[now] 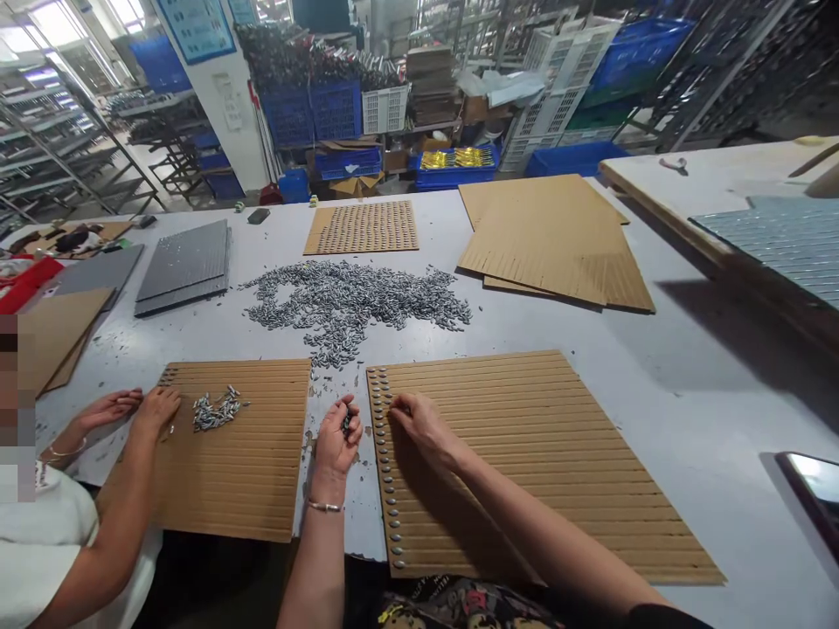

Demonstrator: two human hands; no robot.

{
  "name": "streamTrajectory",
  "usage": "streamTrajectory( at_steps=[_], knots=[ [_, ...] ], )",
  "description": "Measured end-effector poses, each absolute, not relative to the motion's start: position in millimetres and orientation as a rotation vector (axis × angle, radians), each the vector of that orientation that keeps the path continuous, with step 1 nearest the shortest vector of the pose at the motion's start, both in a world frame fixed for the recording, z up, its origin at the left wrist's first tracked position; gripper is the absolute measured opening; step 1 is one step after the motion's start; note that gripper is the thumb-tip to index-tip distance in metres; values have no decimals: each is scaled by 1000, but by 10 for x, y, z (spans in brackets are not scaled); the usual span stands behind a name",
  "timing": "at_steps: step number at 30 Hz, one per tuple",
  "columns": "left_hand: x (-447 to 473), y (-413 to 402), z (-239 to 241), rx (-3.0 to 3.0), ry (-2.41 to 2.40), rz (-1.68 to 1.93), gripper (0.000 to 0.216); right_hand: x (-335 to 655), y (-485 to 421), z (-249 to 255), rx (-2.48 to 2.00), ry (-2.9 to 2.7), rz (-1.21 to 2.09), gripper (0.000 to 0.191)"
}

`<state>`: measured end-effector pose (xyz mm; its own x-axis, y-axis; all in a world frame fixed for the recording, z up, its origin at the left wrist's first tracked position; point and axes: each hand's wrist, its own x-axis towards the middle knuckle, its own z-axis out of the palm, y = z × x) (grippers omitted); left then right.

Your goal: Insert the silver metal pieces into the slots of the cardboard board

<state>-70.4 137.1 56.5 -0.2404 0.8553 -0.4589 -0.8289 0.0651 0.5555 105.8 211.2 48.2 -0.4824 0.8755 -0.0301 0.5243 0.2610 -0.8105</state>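
A slotted brown board (544, 454) lies in front of me with a column of small metal pieces set along its left edge. My right hand (419, 424) pinches at the top of that column, fingers pressed together on the board. My left hand (337, 437) is cupped, palm up, closed around a few small metal pieces just left of the board. A large pile of the same grey metal pieces (354, 301) is spread on the table beyond.
A co-worker on the left has both hands (135, 409) on a second slotted board (242, 454) holding a small heap of pieces. Stacked boards (551, 236), a filled board (364, 227) and grey trays (187, 262) lie farther back. A phone (816, 498) sits at right.
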Motion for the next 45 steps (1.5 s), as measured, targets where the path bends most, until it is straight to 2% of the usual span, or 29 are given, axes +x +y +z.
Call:
streamTrajectory(
  at_steps=[7,13,21,26,36,42,45],
  knots=[
    [-715,1352,402,331,929,1445,30,976,2092,485,-1342,-2065,1069,12],
    [-748,1351,424,317,919,1425,31,965,2165,428,-1371,-2049,1141,6],
    [-752,1353,394,359,904,1421,30,972,2249,483,-1483,-2132,1051,3],
    [-765,1354,373,350,910,1409,32,1035,2344,503,-1359,-2162,970,12],
    [-752,1354,346,353,920,1413,31,947,2456,439,-1385,-2458,759,11],
    [-740,1349,369,356,938,1404,32,909,2430,470,-1445,-2433,769,12],
    [-724,1353,409,363,973,1394,34,867,2437,537,-1579,-2354,838,6]
  ],
)
